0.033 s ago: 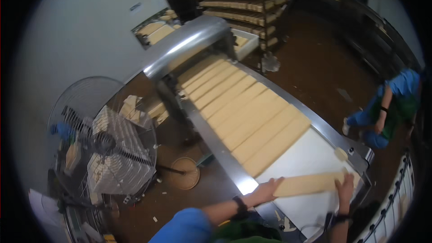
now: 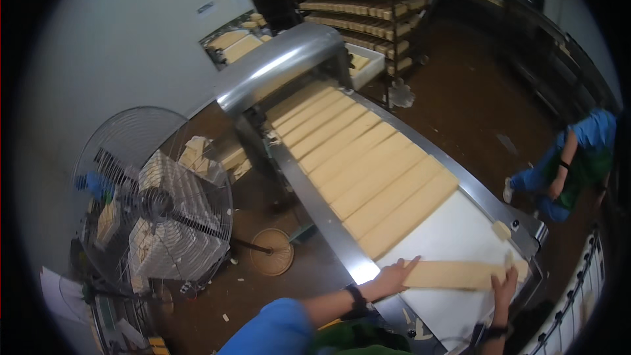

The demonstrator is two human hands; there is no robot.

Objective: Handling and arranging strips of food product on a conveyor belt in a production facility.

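1. White belt (image 2: 434,230) of the conveyor: carries a row of flat, pale strips (image 2: 374,171), side by side and set crosswise; a separate pale strip (image 2: 453,275) spans its near end, contact beneath not discernible.
2. Metal side rail (image 2: 473,190): borders the belt; a small rounded pale piece (image 2: 501,230) lies at its inner edge.
3. Wheeled rack (image 2: 392,26): tiers bearing rows of pale blocks (image 2: 355,8).
4. Brown floor (image 2: 473,79): supports the fan's round base (image 2: 271,252) and scattered pale scraps (image 2: 225,317).

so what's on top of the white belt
A row of pale strips, plus one more strip between left hand and right hand; the white belt beneath them is covered.
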